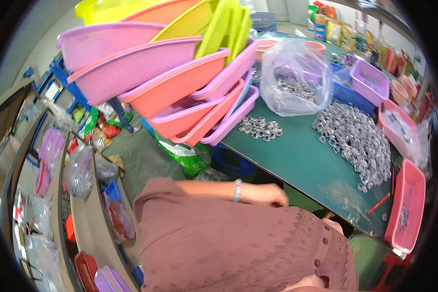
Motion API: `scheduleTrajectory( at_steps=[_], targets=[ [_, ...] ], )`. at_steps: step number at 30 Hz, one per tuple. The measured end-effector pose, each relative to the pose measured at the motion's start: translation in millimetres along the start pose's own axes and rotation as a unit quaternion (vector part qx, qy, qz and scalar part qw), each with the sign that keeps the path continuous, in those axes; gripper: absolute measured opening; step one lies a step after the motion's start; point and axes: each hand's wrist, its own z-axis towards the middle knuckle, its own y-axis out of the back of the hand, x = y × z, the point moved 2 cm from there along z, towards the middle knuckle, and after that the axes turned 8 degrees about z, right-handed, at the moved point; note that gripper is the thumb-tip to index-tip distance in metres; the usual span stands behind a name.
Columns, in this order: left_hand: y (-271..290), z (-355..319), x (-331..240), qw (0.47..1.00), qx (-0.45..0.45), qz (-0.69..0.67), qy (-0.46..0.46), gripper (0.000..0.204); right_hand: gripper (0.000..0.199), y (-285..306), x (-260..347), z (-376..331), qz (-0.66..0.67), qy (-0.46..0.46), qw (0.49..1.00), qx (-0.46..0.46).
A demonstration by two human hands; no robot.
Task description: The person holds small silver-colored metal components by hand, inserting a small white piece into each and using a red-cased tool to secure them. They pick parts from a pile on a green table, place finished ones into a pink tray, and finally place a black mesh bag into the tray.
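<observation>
My left hand hangs in front of my waist, beside the near edge of the green table. Its fingers look curled in, and whatever they may hold is hidden. A pale band circles that wrist. Past the shirt's edge shows a small patch of skin that may be my right hand; its fingers are hidden. A small cluster of metal rings or clips lies on the table beyond my left hand. Farther right spreads a large heap of similar metal pieces.
Nested pink, purple and yellow plastic baskets lean over the table's left end. A clear bag holds more metal pieces. A pink bin and a red stick sit at the right edge. Shelves with bags stand at left.
</observation>
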Motion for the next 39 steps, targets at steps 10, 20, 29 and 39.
scheduleTrajectory(
  at_steps=[10,20,29,39],
  targets=[
    [-35,-21,-23,0.814,-0.057,-0.431,0.386,0.029,0.035,-14,45,-10,0.104,-0.194,0.962,0.162],
    [-42,41,-49,0.855,-0.028,-0.394,0.335,0.029,0.044,23,-30,8,-0.127,0.019,0.968,0.215],
    [-42,65,-59,0.873,0.001,-0.379,0.307,0.029,0.029,17,-7,-78,-0.329,0.143,0.93,-0.081],
    [-23,7,-55,0.878,-0.068,-0.36,0.308,0.029,0.03,31,17,-229,0.0,0.511,0.625,-0.59]
  ],
)
